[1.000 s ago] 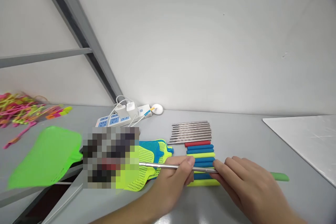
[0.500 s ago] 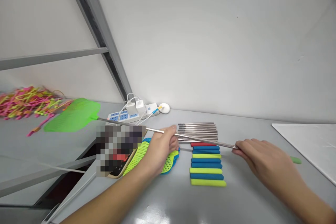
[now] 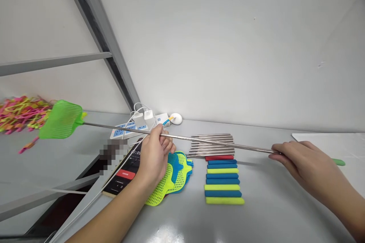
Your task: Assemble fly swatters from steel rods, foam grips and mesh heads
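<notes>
A fly swatter with a green slatted head [image 3: 61,119] and a thin metal telescopic rod [image 3: 205,141] spans the view above the table. My left hand [image 3: 155,150] is closed around the rod, left of centre. My right hand [image 3: 305,163] grips its right part, and a green handle tip [image 3: 338,162] shows beyond it. Behind the rod lies a row of metal rods [image 3: 212,148]. Nearer me are blue, yellow and red handle sleeves [image 3: 222,187]. Yellow and blue perforated swatter heads [image 3: 178,171] lie partly hidden by my left hand.
A phone [image 3: 125,171] lies left of my left arm, partly blurred out. Behind it stand a power strip [image 3: 129,130] with white chargers and a white round object [image 3: 176,118]. Colourful swatter-like pieces [image 3: 23,114] pile up at far left; a white sheet [image 3: 353,148] lies right.
My hands have moved farther apart along the rod, the left one leftward and the right one rightward. The green head has shifted left, and more rod shows. My view has shifted slightly.
</notes>
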A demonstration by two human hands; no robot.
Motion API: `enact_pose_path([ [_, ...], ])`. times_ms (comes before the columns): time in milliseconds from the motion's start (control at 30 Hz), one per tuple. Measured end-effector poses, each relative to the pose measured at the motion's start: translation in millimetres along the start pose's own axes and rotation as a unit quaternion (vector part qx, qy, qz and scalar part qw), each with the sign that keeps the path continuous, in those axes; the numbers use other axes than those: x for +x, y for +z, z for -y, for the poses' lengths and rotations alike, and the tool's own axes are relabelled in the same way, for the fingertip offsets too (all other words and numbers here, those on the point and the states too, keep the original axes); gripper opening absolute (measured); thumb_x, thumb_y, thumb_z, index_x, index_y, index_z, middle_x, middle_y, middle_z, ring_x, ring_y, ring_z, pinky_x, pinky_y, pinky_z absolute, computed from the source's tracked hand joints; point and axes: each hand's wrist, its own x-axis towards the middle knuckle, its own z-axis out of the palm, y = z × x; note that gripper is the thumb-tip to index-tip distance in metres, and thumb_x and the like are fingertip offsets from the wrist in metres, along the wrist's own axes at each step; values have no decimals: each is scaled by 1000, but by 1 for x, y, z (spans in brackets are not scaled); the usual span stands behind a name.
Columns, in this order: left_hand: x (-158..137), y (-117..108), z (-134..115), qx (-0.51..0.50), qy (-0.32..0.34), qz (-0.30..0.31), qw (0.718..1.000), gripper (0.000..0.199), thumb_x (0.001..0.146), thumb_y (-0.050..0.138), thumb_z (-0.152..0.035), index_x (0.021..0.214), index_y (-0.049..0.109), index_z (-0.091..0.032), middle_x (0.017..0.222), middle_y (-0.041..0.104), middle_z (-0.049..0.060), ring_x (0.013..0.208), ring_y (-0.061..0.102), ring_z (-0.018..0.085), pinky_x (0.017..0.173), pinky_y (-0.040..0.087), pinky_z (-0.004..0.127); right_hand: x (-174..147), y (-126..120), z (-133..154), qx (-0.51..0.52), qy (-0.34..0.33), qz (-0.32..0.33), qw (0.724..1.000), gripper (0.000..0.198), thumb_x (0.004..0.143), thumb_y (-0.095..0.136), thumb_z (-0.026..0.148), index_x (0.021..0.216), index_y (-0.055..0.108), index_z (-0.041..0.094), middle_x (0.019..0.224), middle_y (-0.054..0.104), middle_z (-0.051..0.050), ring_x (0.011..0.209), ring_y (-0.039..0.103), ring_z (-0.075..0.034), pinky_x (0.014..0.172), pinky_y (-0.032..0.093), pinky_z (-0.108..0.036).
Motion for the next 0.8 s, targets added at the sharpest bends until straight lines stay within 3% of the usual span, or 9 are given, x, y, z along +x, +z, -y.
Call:
enact_pose_path([
  [167,-11,6,8,9,-7,34,999,48,91,55,-38,54,30,-21,49,23,-8,42,24,8,45,36,22,0,0,17,2,2,-20,1000,23,98,49,42,98,58,21,78,66,-2,71,58,-20,72,41,-35],
  [367,-29,7,33,58,-73,153,984,49,94,49,-43,53,36,-21,47,31,-7,42,29,9,49,42,27,6,0,45,8,-34,-36,999,14,98,51,31,93,56,19,70,59,1,65,54,-17,71,39,-34],
  [433,-27,6,34,60,-83,144,984,50,94,49,-43,51,35,-21,46,30,-6,42,29,9,50,41,27,8,0,49,7,-40,-41,998,13,98,52,30,91,55,19,69,57,1,65,52,-17,71,38,-33],
  [633,-12,6,15,64,-31,48,996,49,92,50,-33,49,32,-21,44,24,-7,42,25,9,48,37,25,13,-4,46,-26,-28,-44,998,23,99,49,31,78,49,21,64,50,2,61,44,-16,66,33,-31],
  [800,-8,9,3,50,-13,22,998,45,91,50,-28,50,33,-21,45,23,-7,42,22,9,45,33,24,17,-5,43,-21,-37,-31,999,22,99,49,29,79,49,21,64,51,3,62,44,-15,69,33,-32],
])
